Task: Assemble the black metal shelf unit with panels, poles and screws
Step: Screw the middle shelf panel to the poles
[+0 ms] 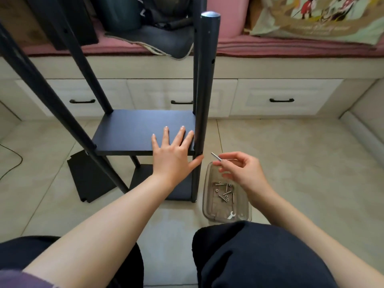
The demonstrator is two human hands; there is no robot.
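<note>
The black shelf unit stands on the tiled floor with a middle panel [133, 132] held between black poles; the nearest right pole [204, 84] rises with a grey cap on top. My left hand [172, 154] lies flat with spread fingers on the panel's front right corner, thumb touching the pole. My right hand [241, 171] pinches a silver screw [216, 156] just right of that pole, above a clear plastic tray [207, 204] that holds several screws and a small wrench [231, 215]. A lower panel [180, 192] sits beneath.
A loose black panel [87, 177] lies on the floor at the left. Behind the shelf runs a white drawer bench [270, 96] with a pink cushion and bags on top. A dark cable [12, 163] crosses the far left floor. My knees fill the bottom.
</note>
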